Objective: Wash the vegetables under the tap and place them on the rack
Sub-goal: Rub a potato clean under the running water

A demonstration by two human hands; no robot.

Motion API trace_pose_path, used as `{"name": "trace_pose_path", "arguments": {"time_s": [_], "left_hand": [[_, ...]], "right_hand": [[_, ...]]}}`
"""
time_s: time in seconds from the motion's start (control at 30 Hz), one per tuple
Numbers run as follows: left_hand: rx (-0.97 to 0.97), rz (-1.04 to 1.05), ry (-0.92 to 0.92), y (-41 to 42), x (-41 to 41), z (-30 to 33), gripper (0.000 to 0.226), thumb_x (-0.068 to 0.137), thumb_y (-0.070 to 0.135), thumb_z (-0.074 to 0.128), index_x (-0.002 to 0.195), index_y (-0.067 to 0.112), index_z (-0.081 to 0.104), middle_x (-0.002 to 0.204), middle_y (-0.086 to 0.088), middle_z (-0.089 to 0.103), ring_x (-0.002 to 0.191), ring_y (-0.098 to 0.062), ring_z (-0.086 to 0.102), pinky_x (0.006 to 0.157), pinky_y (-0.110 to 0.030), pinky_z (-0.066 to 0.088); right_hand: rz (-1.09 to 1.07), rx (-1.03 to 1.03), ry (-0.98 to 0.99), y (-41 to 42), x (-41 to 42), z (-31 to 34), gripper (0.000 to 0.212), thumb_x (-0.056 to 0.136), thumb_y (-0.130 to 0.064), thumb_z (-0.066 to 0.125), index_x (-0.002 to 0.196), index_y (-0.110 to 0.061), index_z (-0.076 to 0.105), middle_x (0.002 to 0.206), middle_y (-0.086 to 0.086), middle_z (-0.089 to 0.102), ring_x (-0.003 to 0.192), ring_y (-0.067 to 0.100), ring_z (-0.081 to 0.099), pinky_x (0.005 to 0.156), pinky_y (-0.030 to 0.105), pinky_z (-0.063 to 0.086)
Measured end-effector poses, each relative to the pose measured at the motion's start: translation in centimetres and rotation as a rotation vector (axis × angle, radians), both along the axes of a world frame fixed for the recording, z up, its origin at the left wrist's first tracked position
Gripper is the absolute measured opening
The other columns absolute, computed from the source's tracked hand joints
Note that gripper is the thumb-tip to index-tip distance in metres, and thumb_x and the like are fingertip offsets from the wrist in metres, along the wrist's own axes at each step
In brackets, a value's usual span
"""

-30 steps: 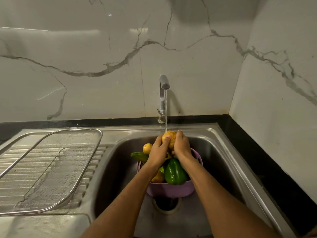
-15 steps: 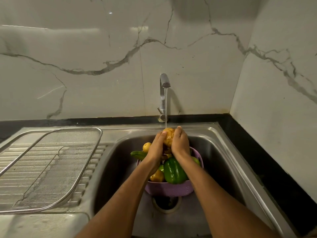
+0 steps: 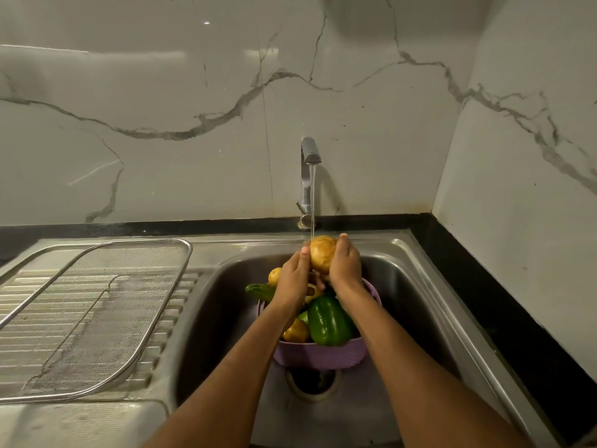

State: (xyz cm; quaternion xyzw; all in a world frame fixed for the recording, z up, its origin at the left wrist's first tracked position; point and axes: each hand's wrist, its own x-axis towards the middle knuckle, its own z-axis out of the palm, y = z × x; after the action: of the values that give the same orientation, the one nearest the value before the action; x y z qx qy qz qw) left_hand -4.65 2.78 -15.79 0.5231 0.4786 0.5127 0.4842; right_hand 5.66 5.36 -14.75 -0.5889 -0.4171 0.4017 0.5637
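Note:
A yellow-brown potato [image 3: 321, 252] is held under the running tap [image 3: 309, 153], with my left hand [image 3: 292, 279] and my right hand [image 3: 347, 265] cupped round it from either side. Below them a purple colander [image 3: 318, 354] stands in the sink [image 3: 416, 286]. It holds a green bell pepper [image 3: 329, 321], a cucumber [image 3: 260, 291], another potato [image 3: 275, 275] and more vegetables partly hidden by my wrists. A wire mesh rack [image 3: 97, 318] lies on the draining board to the left, with nothing on it.
The sink drain [image 3: 311, 383] sits just in front of the colander. A black counter strip [image 3: 504, 305] runs along the marble walls at the back and right. The ribbed draining board [image 3: 19, 302] extends left under the rack.
Both hands have risen a little with the potato and turned it in the water stream. More of the potato shows between them now.

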Motion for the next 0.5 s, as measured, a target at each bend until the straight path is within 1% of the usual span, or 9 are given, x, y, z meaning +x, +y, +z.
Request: {"name": "trace_pose_path", "arguments": {"time_s": [0.07, 0.1, 0.13, 0.17, 0.2, 0.27, 0.33, 0.4, 0.5], "left_hand": [[0.057, -0.004, 0.047, 0.0, 0.3, -0.5, 0.028, 0.109, 0.035, 0.042, 0.126, 0.027, 0.062, 0.091, 0.001, 0.072, 0.08, -0.01, 0.07, 0.07, -0.021, 0.059], [0.082, 0.007, 0.069, 0.1, 0.3, -0.8, 0.028, 0.108, 0.035, 0.047, 0.131, 0.031, 0.063, 0.106, 0.002, 0.072, 0.093, -0.011, 0.071, 0.082, -0.027, 0.061], [0.115, 0.044, 0.125, 0.3, 0.1, -1.0, 0.03, 0.106, 0.035, 0.053, 0.134, 0.032, 0.065, 0.117, 0.002, 0.07, 0.104, -0.013, 0.07, 0.091, -0.035, 0.061], [0.151, 0.088, 0.186, 0.3, -0.2, -1.1, 0.032, 0.104, 0.036, 0.057, 0.134, 0.031, 0.067, 0.123, 0.003, 0.068, 0.111, -0.015, 0.067, 0.097, -0.041, 0.058], [0.176, 0.12, 0.222, 0.3, -0.4, -1.0, 0.032, 0.103, 0.034, 0.059, 0.134, 0.029, 0.068, 0.126, 0.004, 0.067, 0.115, -0.015, 0.065, 0.101, -0.041, 0.056], [0.186, 0.12, 0.199, 0.1, -0.4, -0.6, 0.034, 0.105, 0.027, 0.055, 0.138, 0.022, 0.065, 0.126, 0.0, 0.071, 0.117, -0.013, 0.065, 0.103, -0.038, 0.055], [0.147, 0.089, 0.148, -0.1, -0.1, 0.1, 0.037, 0.109, 0.027, 0.048, 0.142, 0.018, 0.06, 0.124, -0.003, 0.072, 0.117, -0.016, 0.066, 0.102, -0.039, 0.056], [0.135, 0.055, 0.141, -0.1, 0.0, 0.2, 0.034, 0.11, 0.028, 0.045, 0.136, 0.017, 0.064, 0.117, -0.001, 0.073, 0.112, -0.013, 0.068, 0.1, -0.039, 0.057], [0.164, 0.085, 0.136, -0.1, -0.2, -0.3, 0.022, 0.106, 0.023, 0.055, 0.12, 0.021, 0.072, 0.106, 0.003, 0.076, 0.104, -0.012, 0.072, 0.092, -0.034, 0.06]], "right_hand": [[-0.023, -0.078, 0.094, 0.1, 0.6, 0.2, 0.037, 0.112, -0.047, 0.023, 0.11, -0.021, 0.049, 0.098, 0.01, 0.061, 0.089, 0.023, 0.066, 0.082, 0.037, 0.056], [-0.029, -0.111, 0.122, 0.1, 0.8, 0.1, 0.038, 0.111, -0.048, 0.024, 0.109, -0.021, 0.049, 0.101, 0.012, 0.062, 0.094, 0.028, 0.068, 0.085, 0.041, 0.059], [-0.035, -0.121, 0.122, 0.2, 0.8, 0.0, 0.038, 0.111, -0.048, 0.024, 0.103, -0.021, 0.051, 0.101, 0.013, 0.063, 0.096, 0.031, 0.068, 0.089, 0.046, 0.059], [-0.039, -0.115, 0.102, 0.2, 0.7, -0.1, 0.039, 0.111, -0.047, 0.024, 0.094, -0.023, 0.051, 0.098, 0.013, 0.062, 0.097, 0.032, 0.068, 0.092, 0.049, 0.059], [-0.048, -0.101, 0.084, 0.2, 0.5, -0.2, 0.041, 0.111, -0.046, 0.024, 0.088, -0.025, 0.05, 0.094, 0.013, 0.062, 0.094, 0.031, 0.068, 0.092, 0.048, 0.059], [-0.062, -0.072, 0.055, 0.2, 0.0, -0.2, 0.044, 0.111, -0.045, 0.023, 0.085, -0.022, 0.051, 0.088, 0.013, 0.06, 0.084, 0.028, 0.064, 0.084, 0.043, 0.057], [-0.07, -0.043, 0.024, 0.4, -0.3, -0.4, 0.045, 0.11, -0.044, 0.023, 0.088, -0.018, 0.053, 0.084, 0.011, 0.058, 0.077, 0.024, 0.061, 0.076, 0.04, 0.053], [-0.071, -0.025, -0.001, 0.5, -0.3, -0.7, 0.044, 0.11, -0.044, 0.023, 0.092, -0.017, 0.053, 0.084, 0.008, 0.056, 0.079, 0.022, 0.06, 0.078, 0.041, 0.053], [-0.067, -0.047, -0.019, 0.4, 0.2, -1.1, 0.047, 0.11, -0.046, 0.022, 0.103, -0.015, 0.057, 0.09, 0.009, 0.06, 0.088, 0.025, 0.063, 0.091, 0.048, 0.057]]}}
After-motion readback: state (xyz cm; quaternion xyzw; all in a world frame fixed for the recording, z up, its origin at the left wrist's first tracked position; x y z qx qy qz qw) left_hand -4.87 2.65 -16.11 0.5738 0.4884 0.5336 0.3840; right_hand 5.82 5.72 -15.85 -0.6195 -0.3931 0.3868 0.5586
